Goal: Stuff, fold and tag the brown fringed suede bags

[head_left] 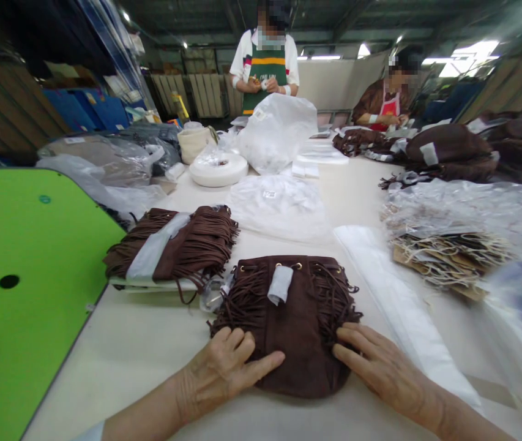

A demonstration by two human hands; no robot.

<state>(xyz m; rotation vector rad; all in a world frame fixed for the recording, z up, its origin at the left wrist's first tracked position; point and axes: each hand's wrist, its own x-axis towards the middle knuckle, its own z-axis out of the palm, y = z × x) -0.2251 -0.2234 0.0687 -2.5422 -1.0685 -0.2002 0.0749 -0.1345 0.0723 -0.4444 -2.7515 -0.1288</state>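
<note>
A dark brown fringed drawstring bag [292,343] lies flat on the table in front of me. Metal eyelets line its top, and a piece of pale wrapping [280,284] covers something near the opening. My left hand [228,361] is on the bag's left side, fingers curled into the fringe and thumb stretched over the front panel. On the opposite edge, my right hand [371,358] touches the fringe with fingers extended and slightly apart. A stack of similar fringed bags [196,245], with pale wrapping across the top one, sits to the left.
A white sheet strip [389,294] lies on the right, beside paper pieces with cords [453,257] under clear plastic. Plastic bags [279,205] and a white roll [219,169] are farther back. A green panel [35,263] borders the left. Two people work across the table.
</note>
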